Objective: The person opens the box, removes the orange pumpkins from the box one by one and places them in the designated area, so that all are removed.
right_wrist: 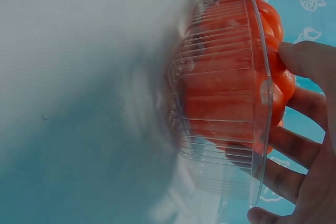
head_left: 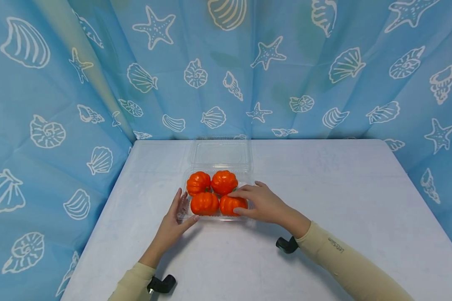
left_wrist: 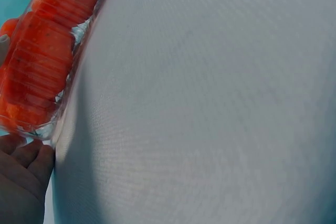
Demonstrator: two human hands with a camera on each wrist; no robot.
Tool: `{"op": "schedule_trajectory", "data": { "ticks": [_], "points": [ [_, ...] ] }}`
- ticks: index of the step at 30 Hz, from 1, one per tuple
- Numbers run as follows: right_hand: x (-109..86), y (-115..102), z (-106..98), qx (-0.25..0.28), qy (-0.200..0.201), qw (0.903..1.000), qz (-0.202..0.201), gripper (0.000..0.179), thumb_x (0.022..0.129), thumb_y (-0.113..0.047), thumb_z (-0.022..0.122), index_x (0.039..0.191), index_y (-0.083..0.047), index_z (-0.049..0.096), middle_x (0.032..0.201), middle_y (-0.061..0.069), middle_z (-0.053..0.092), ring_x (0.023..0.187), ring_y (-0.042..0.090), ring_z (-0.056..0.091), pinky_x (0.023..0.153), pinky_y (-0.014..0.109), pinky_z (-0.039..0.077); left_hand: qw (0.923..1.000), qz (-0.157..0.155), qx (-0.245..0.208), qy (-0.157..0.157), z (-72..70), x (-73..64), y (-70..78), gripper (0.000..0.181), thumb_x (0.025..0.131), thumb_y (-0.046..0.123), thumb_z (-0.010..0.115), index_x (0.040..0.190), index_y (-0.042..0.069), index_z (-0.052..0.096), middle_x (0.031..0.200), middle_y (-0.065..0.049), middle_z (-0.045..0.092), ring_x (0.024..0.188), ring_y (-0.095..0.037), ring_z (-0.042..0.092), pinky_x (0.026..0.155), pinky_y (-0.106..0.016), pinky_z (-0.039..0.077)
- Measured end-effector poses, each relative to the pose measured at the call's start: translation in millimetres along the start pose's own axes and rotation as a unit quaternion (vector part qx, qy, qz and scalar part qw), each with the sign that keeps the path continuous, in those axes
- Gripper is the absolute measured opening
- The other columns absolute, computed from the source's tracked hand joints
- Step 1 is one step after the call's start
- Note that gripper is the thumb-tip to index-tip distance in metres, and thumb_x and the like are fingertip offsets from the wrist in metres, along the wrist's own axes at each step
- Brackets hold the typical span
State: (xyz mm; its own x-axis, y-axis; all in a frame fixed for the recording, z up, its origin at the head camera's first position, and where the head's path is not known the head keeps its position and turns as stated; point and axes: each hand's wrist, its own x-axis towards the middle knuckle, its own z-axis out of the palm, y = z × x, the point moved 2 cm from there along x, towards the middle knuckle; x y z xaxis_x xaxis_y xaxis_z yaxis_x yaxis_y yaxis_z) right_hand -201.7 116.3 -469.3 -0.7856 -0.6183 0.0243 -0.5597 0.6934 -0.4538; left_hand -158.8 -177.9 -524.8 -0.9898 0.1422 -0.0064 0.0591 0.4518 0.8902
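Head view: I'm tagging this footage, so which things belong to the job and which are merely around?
Seemingly in the job:
four orange pumpkin-shaped pieces
clear plastic container
its open lid

Merely around:
white table, as support
shell-patterned curtain
black wrist devices

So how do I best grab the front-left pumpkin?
Probably cup the front-left pumpkin by its rounded top, coming from above: the back-left pumpkin crowds it behind, the front-right pumpkin beside it, and the clear box's wall stands in front.

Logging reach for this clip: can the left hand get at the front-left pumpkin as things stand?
Likely yes: the left hand is beside the container, the lid lies open, and nothing covers the front-left pumpkin.
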Motion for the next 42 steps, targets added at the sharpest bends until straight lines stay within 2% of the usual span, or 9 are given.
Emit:
{"op": "schedule_trajectory", "data": {
  "ticks": [4,8,11,17,20,25,30,42],
  "points": [
    [0.7,-1.0,-1.1,-0.003,-0.001,1.0,-0.002,0.046,0.093,-0.037,0.072,0.136,-0.021,0.067,0.13,0.001,0.068,0.124,0.022,0.06,0.115,0.065,0.029,1.0,0.002,0.0,0.0,0.1,0.3,0.7,0.103,0.09,0.033,0.079,0.165,0.02,0.01,0.165,-0.008,0.03,0.152,-0.029,0.028,0.12,-0.059,0.02],
    [1.5,-1.1,-0.9,0.018,0.002,0.9998,-0.004,0.045,0.092,-0.035,0.074,0.133,-0.016,0.068,0.128,0.003,0.069,0.119,0.023,0.062,0.111,0.056,0.04,1.0,0.002,0.002,0.001,0.3,0.7,0.7,0.103,0.09,0.031,0.079,0.165,0.02,0.01,0.165,-0.008,0.031,0.151,-0.03,0.029,0.118,-0.06,0.022],
    [1.3,-1.5,-0.8,0.04,0.003,0.9992,-0.004,0.042,0.092,-0.031,0.075,0.131,-0.016,0.069,0.125,0.002,0.069,0.115,0.023,0.063,0.102,0.047,0.05,1.0,0.0,0.004,-0.001,0.5,0.5,1.1,0.103,0.09,0.031,0.079,0.165,0.021,0.01,0.165,-0.008,0.031,0.152,-0.03,0.028,0.117,-0.061,0.025],
    [0.4,-2.0,-1.2,0.069,0.011,0.9975,0.001,0.04,0.09,-0.027,0.076,0.128,-0.017,0.071,0.123,0.001,0.069,0.11,0.02,0.063,0.094,0.04,0.055,0.9999,-0.009,0.001,-0.006,0.5,0.2,1.9,0.103,0.09,0.033,0.079,0.165,0.023,0.009,0.165,-0.006,0.03,0.152,-0.029,0.027,0.116,-0.062,0.026],
    [-0.1,-1.5,-1.9,0.072,0.023,0.9971,-0.008,0.039,0.089,-0.025,0.076,0.127,-0.016,0.072,0.121,0.0,0.07,0.107,0.019,0.064,0.092,0.04,0.055,0.9999,-0.011,0.002,-0.008,0.5,0.4,1.1,0.102,0.09,0.035,0.078,0.165,0.024,0.009,0.166,-0.006,0.03,0.152,-0.028,0.027,0.116,-0.062,0.025],
    [-1.6,0.2,-4.7,0.073,0.038,0.9965,-0.013,0.039,0.089,-0.027,0.076,0.127,-0.018,0.072,0.121,-0.002,0.07,0.11,0.019,0.064,0.097,0.043,0.052,1.0,-0.005,0.0,-0.005,0.4,0.9,-1.8,0.101,0.091,0.035,0.078,0.165,0.024,0.01,0.166,-0.006,0.03,0.152,-0.028,0.028,0.118,-0.06,0.023],
    [-4.7,2.9,-10.2,0.091,0.055,0.9944,-0.001,0.04,0.089,-0.027,0.076,0.128,-0.019,0.072,0.123,-0.002,0.069,0.114,0.021,0.063,0.101,0.048,0.05,1.0,-0.003,-0.001,-0.003,0.1,1.2,-2.3,0.101,0.091,0.034,0.078,0.165,0.022,0.011,0.165,-0.006,0.03,0.152,-0.028,0.028,0.117,-0.061,0.023],
    [-15.0,3.8,-21.9,0.121,0.071,0.9897,0.029,0.044,0.09,-0.024,0.076,0.133,-0.021,0.068,0.134,0.003,0.063,0.124,0.026,0.057,0.098,0.049,0.054,0.9999,-0.014,-0.002,-0.006,0.6,1.5,-0.2,0.1,0.091,0.035,0.077,0.165,0.023,0.011,0.166,-0.006,0.03,0.152,-0.028,0.028,0.117,-0.062,0.024]
  ]
}}
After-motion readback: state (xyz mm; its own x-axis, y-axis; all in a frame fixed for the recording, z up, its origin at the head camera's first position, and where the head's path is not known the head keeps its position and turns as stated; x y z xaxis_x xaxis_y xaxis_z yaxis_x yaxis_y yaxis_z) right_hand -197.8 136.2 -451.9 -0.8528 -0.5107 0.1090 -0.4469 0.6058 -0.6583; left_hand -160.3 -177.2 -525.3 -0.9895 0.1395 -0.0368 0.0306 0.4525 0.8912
